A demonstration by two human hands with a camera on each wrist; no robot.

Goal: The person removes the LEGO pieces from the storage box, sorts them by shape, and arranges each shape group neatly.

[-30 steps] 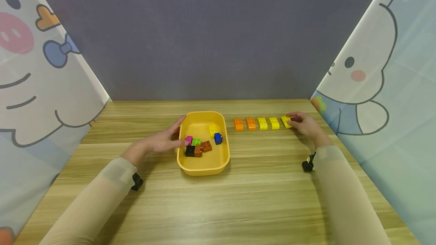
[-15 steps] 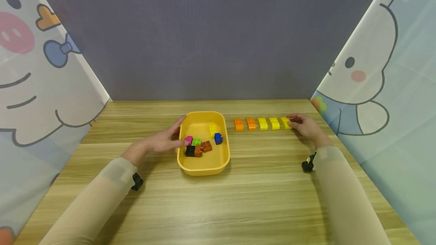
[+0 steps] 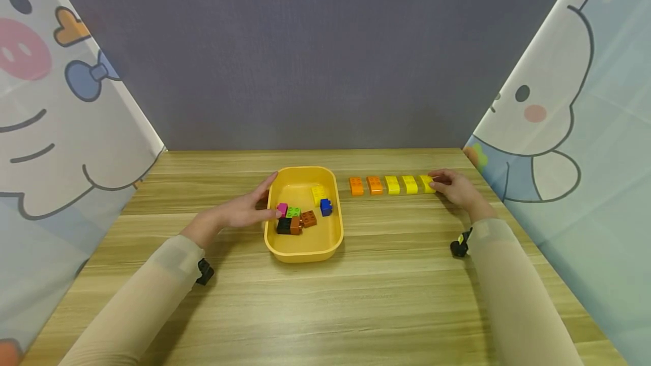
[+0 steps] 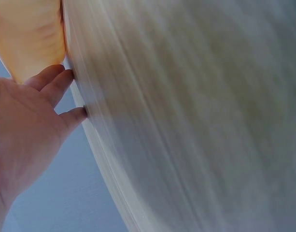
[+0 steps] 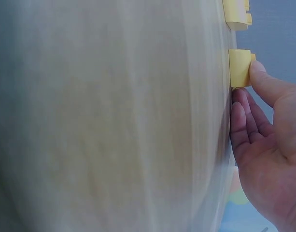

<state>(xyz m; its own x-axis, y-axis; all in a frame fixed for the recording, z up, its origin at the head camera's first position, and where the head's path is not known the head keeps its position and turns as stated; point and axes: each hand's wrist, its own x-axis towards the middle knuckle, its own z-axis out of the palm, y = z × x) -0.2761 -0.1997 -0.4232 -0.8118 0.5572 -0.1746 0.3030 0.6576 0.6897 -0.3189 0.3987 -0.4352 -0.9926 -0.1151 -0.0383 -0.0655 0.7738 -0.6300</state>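
Observation:
At the right end of a row, my right hand pinches a yellow toy building brick. In the right wrist view the thumb lies against the brick's studded side and the other fingers bend at its end, down at the table. My left hand spreads at the left side of a yellow tray, its thumb reaching over the rim and its index finger along the far left corner. The left wrist view has its fingers nearly straight, beside the tray's outer wall.
Left of the pinched brick, two yellow bricks and two orange bricks continue the row. Inside the tray lie a blue brick, a black brick and several others. A dark panel rises behind the wooden table.
The rightmost yellow brick, tilted a second ago, now stands straight in line with the row, turned by my right hand. My left hand and the tray have stayed put.

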